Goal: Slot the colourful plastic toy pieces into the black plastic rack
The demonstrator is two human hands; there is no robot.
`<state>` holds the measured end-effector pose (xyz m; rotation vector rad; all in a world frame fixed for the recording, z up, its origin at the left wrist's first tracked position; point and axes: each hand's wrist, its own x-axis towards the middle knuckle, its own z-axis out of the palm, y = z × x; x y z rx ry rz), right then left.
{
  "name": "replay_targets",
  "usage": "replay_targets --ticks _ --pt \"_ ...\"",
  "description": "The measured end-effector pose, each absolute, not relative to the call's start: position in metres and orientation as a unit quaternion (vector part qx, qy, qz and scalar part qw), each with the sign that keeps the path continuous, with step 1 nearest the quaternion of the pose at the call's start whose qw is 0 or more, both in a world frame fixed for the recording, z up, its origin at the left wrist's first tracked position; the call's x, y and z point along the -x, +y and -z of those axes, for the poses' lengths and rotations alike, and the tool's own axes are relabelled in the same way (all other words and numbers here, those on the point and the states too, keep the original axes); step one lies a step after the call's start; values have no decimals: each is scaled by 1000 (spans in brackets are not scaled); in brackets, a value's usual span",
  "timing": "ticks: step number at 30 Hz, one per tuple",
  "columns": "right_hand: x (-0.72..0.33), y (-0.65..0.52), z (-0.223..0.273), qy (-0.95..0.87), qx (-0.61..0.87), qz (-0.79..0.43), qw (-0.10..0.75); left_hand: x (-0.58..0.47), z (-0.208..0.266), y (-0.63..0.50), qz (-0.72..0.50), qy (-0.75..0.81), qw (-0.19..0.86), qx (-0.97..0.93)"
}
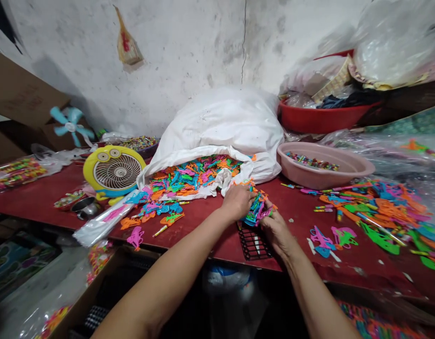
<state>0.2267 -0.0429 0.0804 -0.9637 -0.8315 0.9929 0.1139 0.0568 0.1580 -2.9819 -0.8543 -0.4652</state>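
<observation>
Hands at work: The left hand (239, 201) and the right hand (277, 230) of a person close from either side on a bundle of small blue, green, orange and pink plastic pieces (253, 217), the left gripping from 10 o'clock and the right from 4 o'clock; some fingertips are hidden
Bundle: Held between the two hands, over the far end of a black gridded rack (254, 245) at 6 o'clock, near the edge of a dark red tabletop (199, 212); whether bundle and rack touch, the view does not tell
Sack: A bulging white cloth-like sack (219, 122) slumps at 11 o'clock from the hands, its mouth open toward the worker and showing a mass of similar bright pieces (194, 174)
Basins: A pale pink oval plastic basin (302, 176) with small multicoloured bits inside sits at 2 o'clock; a red plastic basin (319, 120) piled with bags stands behind it
Loose pieces: A wide heap of orange, green and blue plastic shapes (387, 207) spreads at 3 o'clock, while a smaller scatter of blue, orange and pink shapes (131, 222) lies at 9 o'clock
Far side: A round yellow fan with a cartoon-eyed top (120, 172) stands between 9 and 10 o'clock, a shiny metal cup (86, 209) just beside it
</observation>
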Motion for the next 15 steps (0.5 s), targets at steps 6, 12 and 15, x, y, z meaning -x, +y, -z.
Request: replay_targets --ticks 6,12,15 --pt "-236 -42 -65 -387 460 -410 686 -118 -160 53 144 -283 -5 948" --pt "-243 -42 -61 -417 489 -383 663 -123 -164 46 135 -320 -12 938" --pt "-241 -41 -60 -418 494 -384 659 -126 -166 43 138 -330 -9 934"
